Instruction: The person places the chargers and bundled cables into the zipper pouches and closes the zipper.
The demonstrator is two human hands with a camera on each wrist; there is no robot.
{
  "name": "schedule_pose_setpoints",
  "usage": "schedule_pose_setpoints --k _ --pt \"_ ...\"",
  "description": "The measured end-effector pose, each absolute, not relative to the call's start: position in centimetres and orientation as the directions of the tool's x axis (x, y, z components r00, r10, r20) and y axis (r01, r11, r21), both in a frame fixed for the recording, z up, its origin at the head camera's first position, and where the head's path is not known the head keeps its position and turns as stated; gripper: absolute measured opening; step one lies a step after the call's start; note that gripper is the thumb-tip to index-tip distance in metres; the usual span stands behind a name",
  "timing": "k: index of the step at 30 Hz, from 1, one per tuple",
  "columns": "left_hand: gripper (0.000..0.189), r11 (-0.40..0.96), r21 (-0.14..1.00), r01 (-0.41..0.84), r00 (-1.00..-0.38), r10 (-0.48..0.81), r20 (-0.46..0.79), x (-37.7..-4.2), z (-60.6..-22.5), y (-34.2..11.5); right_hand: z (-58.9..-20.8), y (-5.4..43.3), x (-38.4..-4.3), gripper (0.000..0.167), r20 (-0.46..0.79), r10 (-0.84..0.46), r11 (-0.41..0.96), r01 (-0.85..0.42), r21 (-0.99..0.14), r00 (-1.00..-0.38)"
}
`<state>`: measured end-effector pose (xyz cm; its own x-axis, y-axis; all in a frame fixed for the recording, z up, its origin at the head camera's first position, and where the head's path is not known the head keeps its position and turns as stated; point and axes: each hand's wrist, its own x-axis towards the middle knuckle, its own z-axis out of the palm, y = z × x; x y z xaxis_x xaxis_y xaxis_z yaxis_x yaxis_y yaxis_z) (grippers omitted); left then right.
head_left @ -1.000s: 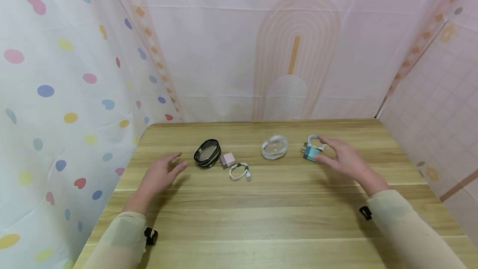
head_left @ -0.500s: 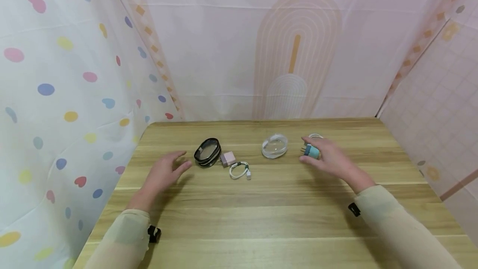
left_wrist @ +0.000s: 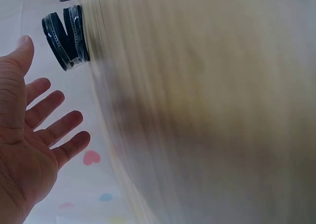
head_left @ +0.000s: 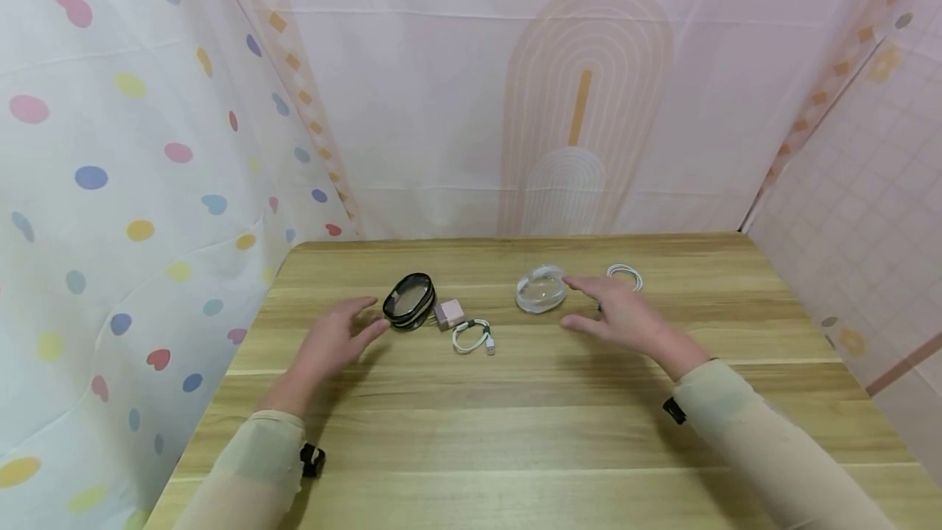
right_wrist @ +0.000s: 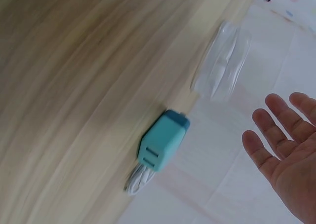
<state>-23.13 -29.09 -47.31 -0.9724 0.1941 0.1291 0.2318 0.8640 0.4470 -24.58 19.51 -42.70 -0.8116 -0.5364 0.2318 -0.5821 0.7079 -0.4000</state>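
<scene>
My left hand [head_left: 334, 342] is held above the table with its fingers spread, just left of an oval clear pouch with black trim [head_left: 409, 303]. In the left wrist view that pouch [left_wrist: 66, 36] lies beyond the fingers, whose grasp is empty. My right hand [head_left: 621, 319] hovers to the right of a clear pouch with whitish trim [head_left: 540, 291], likewise holding nothing. A teal charger plug [right_wrist: 164, 139] is mostly hidden behind this hand in the head view. Beside it lies a coiled white cable [head_left: 627, 271].
Right of the black-trimmed pouch sit a pink and mauve charger plug [head_left: 450, 314] and a looped white USB cable [head_left: 472, 337]. The wooden table [head_left: 471, 432] ends at the back against a patterned curtain [head_left: 412, 105]. A dotted curtain [head_left: 147, 268] hangs at left.
My right hand has moved left, from beside the teal charger plug toward the whitish pouch. The left hand has shifted slightly right toward the black-trimmed pouch. The objects have stayed put.
</scene>
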Motion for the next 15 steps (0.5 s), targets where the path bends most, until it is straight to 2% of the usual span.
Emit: schedule_pose_setpoints --k 15 --pt "0.071 0.854 0.461 0.240 -0.971 0.202 0.132 -23.8 -47.3 -27.6 -43.5 16.7 -24.6 0.073 0.209 -0.604 0.665 -0.631 -0.401 -0.769"
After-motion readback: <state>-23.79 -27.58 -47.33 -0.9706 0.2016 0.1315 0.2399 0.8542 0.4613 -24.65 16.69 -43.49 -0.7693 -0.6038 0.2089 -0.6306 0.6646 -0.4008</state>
